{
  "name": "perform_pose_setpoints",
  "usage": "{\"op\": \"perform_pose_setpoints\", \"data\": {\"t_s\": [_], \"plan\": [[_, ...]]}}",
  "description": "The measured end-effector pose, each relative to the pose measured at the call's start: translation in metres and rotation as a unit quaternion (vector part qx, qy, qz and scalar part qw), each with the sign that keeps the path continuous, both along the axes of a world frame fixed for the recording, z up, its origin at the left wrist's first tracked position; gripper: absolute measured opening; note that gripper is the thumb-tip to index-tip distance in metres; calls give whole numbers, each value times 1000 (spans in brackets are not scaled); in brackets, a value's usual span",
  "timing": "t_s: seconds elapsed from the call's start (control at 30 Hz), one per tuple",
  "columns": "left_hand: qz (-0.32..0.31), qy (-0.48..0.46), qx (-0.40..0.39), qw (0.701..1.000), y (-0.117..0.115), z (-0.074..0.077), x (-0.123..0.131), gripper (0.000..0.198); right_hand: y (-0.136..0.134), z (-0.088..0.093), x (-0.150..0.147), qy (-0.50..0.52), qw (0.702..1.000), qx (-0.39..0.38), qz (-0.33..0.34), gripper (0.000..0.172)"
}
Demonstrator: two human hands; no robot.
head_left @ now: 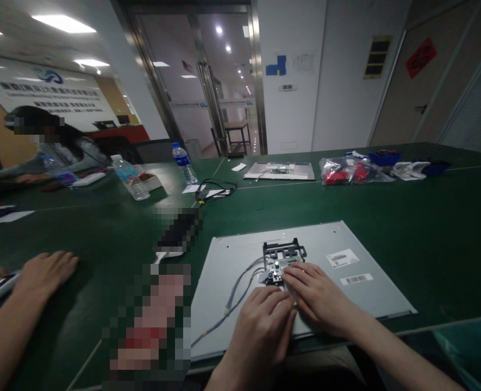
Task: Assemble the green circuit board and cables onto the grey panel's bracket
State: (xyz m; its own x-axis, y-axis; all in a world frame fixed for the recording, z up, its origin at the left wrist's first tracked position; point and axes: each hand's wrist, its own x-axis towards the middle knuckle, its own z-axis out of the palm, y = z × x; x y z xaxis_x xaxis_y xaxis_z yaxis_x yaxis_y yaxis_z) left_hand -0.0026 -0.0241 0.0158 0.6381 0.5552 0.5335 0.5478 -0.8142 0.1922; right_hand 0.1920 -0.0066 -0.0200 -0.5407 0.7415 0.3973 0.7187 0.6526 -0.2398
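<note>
A grey metal panel [346, 282] lies flat on the green table in front of me. A small circuit board with a black bracket [284, 254] sits at its middle, and grey cables [236, 288] run from it toward the near left edge. My right hand [319, 298] rests on the panel with fingers stretched toward the board, fingertips touching it. My left hand [262, 326] lies beside it with fingers curled down on the panel near the board; what is under them is hidden.
Another person's forearm and hand [40, 277] lie on the table at the left. A seated person [48, 146] is far left. Water bottles [132, 179], a black cable [216, 190], a second panel [281, 171] and bagged red parts [348, 171] lie farther back.
</note>
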Motion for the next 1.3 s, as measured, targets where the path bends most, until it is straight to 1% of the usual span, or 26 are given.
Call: {"op": "perform_pose_setpoints", "data": {"t_s": [0.07, 0.13, 0.2, 0.27, 0.33, 0.43, 0.6, 0.83, 1.3], "plan": [[35, 4, -2, 999, 5, 4, -9, 23, 0, 0, 1, 0, 1000, 5, 1, 48], [84, 23, -9, 996, 12, 6, -19, 26, 0, -1, 1, -3, 1000, 6, 1, 49], [129, 49, -24, 990, 18, 6, -28, 28, 0, -1, 1, -6, 1000, 5, 2, 50], [155, 77, -43, 984, 22, 5, -33, 29, 0, 0, 1, -4, 1000, 5, 1, 49], [158, 103, -59, 980, 25, 3, -35, 30, 0, 1, 1, -4, 1000, 4, 0, 48], [146, 127, -74, 978, 25, 0, -35, 31, -1, 3, 1, -6, 1000, 2, 2, 47], [153, 143, -89, 974, 26, -2, -34, 34, -1, 4, 0, -8, 1000, -8, -2, 47], [155, 151, -113, 970, 27, -3, -36, 37, -1, 1, 1, -8, 1000, -17, 0, 50], [152, 156, -108, 970, 27, -7, -37, 39, -1, 2, 1, -10, 1000, -18, -2, 50]]}}
